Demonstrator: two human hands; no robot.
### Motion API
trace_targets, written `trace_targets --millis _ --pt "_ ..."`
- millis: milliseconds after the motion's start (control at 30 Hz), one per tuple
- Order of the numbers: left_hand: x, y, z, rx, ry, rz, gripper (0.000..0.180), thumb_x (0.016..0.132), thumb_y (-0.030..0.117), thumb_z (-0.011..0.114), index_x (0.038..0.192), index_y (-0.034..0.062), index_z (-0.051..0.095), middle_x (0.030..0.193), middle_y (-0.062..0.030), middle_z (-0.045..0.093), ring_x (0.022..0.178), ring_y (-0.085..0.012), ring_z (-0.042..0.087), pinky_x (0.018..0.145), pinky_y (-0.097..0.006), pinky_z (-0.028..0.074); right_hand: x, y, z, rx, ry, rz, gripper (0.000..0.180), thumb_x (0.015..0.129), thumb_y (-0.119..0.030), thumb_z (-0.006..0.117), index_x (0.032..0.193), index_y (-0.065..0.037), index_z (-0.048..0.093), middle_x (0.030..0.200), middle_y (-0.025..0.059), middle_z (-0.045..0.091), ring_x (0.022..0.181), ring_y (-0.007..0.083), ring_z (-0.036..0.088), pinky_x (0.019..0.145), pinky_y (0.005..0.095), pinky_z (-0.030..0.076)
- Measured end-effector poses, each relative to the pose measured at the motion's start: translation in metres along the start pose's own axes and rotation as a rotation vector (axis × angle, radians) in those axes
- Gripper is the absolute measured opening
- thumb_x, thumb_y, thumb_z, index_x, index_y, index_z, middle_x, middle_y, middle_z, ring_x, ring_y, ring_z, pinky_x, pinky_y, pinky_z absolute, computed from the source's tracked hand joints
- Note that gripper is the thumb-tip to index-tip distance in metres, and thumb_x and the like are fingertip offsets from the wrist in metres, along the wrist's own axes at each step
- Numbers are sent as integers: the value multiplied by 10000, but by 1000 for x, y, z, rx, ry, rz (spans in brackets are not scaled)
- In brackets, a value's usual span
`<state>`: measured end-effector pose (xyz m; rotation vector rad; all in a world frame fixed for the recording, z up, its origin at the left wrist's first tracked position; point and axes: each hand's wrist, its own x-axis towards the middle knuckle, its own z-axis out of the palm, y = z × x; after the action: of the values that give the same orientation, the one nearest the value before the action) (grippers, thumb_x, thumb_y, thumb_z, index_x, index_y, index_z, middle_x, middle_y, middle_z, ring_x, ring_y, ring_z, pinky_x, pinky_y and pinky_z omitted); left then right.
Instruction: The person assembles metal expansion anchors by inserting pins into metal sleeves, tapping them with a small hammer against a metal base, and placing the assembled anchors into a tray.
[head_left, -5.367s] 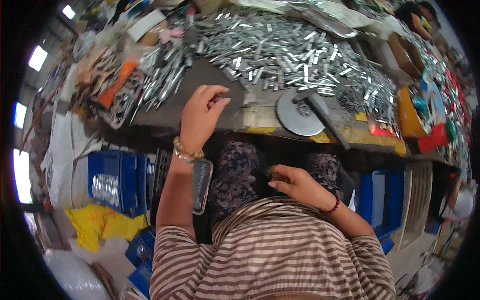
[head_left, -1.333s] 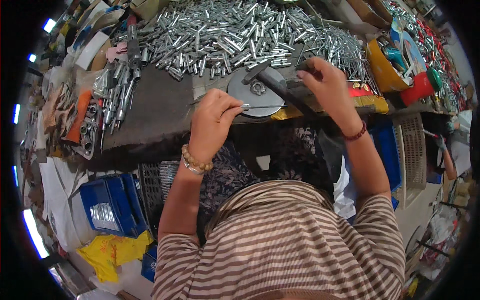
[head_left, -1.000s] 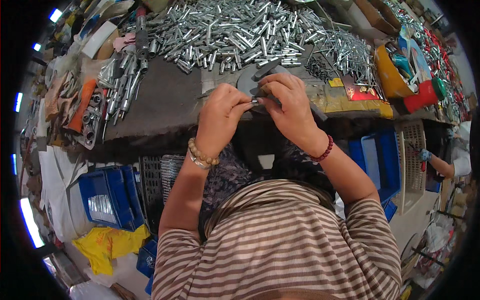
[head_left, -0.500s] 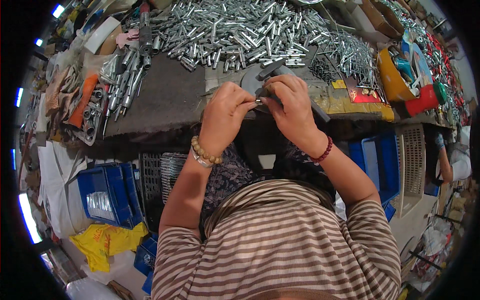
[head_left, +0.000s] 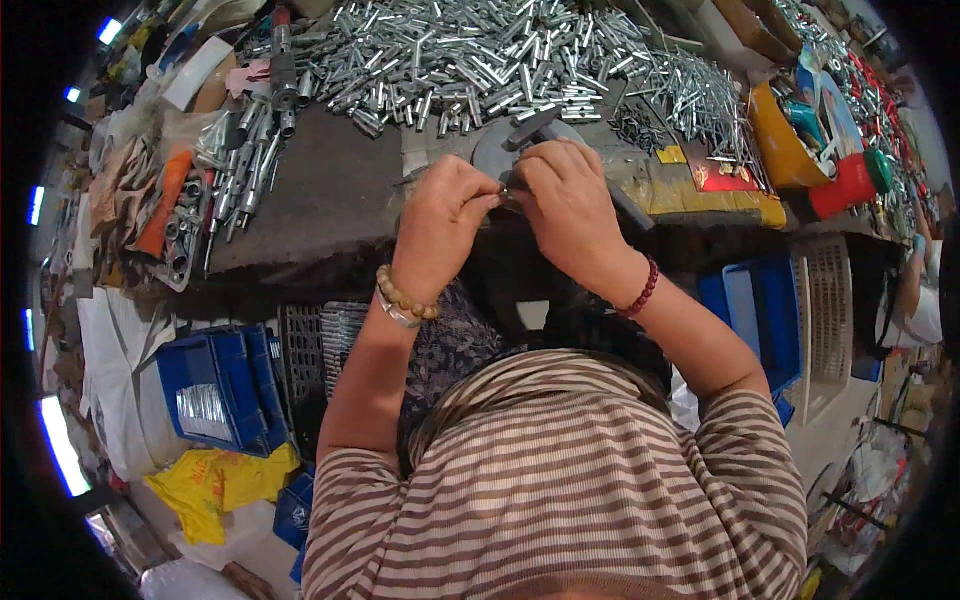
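Note:
My left hand [head_left: 440, 220] and my right hand [head_left: 570, 200] meet over the front edge of the workbench. Both are closed in a pinch, thumbs against fingers, on a small metal piece [head_left: 508, 192] that is mostly hidden by the fingertips. Its exact kind is too small to tell. Just beyond the hands a round grey plate [head_left: 490, 150] lies on the bench. Resting on it is a dark, hammer-like metal tool [head_left: 535, 130], partly covered by my right hand. Farther back spreads a big heap of short silvery metal tubes [head_left: 470, 60].
Thin metal rods [head_left: 700, 110] and small dark pins [head_left: 637, 130] lie at the right. A yellow container [head_left: 780, 140] stands beside a red jar [head_left: 845, 188]. Socket tools [head_left: 245, 180] and an orange-handled tool [head_left: 163, 205] lie left. Blue crates [head_left: 215, 385] sit below. Another person's arm [head_left: 910, 285] shows far right.
Both hands have shifted slightly left, and my right fingers have curled further over the small piece, hiding more of it. The view has moved a little. At far right the other person's arm has risen.

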<state>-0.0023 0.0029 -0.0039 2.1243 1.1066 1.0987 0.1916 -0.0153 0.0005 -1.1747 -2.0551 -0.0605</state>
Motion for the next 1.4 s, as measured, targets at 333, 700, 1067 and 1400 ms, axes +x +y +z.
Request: trace_targets --millis 333,700,1067,1400 --pt "-1 1 -2 -25 1 -38 88 870 40 751 950 9 732 918 -89 624 862 -260 644 770 -358 510 9 7 -56 -99 -93 151 348 804 -82 759 1136 -47 662 1113 111 675 1046 339 642 918 471 512" --pt "-1 -3 -1 -25 26 6 91 869 21 757 954 -7 739 919 -86 647 871 -222 647 755 -322 506 -25 4 -91 146 -192 266 356 853 -13 694 1207 -29 656 1040 170 642 895 398 646 766 459 525" --pt "1 -4 -2 -73 -20 -19 99 854 -16 754 950 -26 736 910 -88 639 857 -224 642 762 -326 505 -43 -3 -89 -52 -146 137 330 884 -6 676 1202 -90 699 978 116 611 767 339 674 630 424 527" --pt "-1 2 -1 -28 -2 -39 119 859 21 775 976 6 767 926 -69 621 845 -198 625 728 -309 490 -11 26 -74 -260 -37 -26 284 837 -66 741 1114 -77 677 1013 110 637 954 314 640 785 416 522"
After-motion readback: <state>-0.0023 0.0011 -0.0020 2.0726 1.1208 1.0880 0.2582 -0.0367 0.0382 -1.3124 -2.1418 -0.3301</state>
